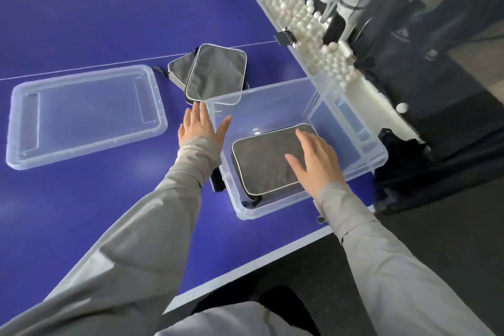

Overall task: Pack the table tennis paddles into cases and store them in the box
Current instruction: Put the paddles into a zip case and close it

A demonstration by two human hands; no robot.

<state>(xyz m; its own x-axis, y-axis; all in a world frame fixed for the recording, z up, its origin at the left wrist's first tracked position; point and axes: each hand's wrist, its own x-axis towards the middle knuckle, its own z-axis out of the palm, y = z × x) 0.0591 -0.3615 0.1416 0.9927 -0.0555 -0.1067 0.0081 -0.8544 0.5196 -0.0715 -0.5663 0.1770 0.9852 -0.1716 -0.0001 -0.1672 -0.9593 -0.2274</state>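
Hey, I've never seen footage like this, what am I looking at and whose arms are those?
No machine here: a camera worn on a person's head looks down at their own arms. On the blue table stands a clear box, its lid lying to the left. The right hand lies flat and open on a dark case inside the box. The left hand, open and holding nothing, is beside the box's outer wall, near two more cases stacked on the table. White balls fill a trough at the table's edge.
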